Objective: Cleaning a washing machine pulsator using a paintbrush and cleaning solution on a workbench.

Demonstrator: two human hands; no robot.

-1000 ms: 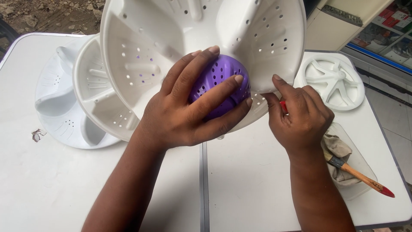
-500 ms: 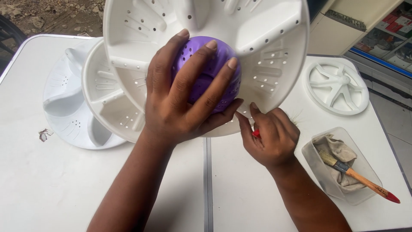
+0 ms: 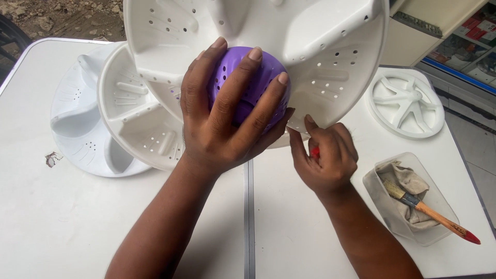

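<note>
My left hand (image 3: 227, 113) is spread over a purple perforated dome cap (image 3: 258, 77) at the centre of a large white ribbed plastic disc (image 3: 330, 57) with small holes, which is tilted up towards me. My right hand (image 3: 328, 155) grips the disc's lower rim with thumb and fingers and also holds a small red-tipped item (image 3: 314, 152), mostly hidden in the fist. Both forearms reach in from the bottom of the view.
Two more white discs (image 3: 129, 129) lie stacked at the left on the white folding table (image 3: 62, 222). A smaller white spoked wheel (image 3: 405, 106) lies at the right. A clear plastic tub (image 3: 374, 181) holds a rag and a wooden-handled brush (image 3: 434, 214).
The disc has been lifted and shifted up in view. My left hand stayed on the purple cap, while my right hand slid lower along the rim.
</note>
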